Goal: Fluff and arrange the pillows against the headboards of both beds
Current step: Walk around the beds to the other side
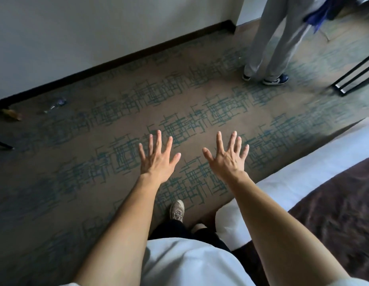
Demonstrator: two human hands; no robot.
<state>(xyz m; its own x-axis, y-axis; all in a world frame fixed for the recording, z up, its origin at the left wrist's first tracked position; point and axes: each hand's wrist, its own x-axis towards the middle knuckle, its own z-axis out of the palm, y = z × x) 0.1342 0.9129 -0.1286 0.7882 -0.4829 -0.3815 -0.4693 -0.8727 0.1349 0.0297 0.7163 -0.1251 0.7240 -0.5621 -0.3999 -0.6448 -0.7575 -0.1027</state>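
Observation:
My left hand (157, 158) and my right hand (228, 157) are stretched out in front of me, palms down, fingers spread wide, holding nothing. Both hover over the patterned carpet. A bed (299, 178) with white sheets and a dark brown runner (340, 203) lies at the right, its corner just under my right forearm. No pillow and no headboard show in this view.
Another person's legs in grey trousers and blue-white shoes (268, 48) stand at the upper right on the carpet (96, 162). A black metal furniture leg (352, 79) is at the far right. Small litter (55, 104) lies by the white wall and dark skirting. My own shoe (177, 210) is below.

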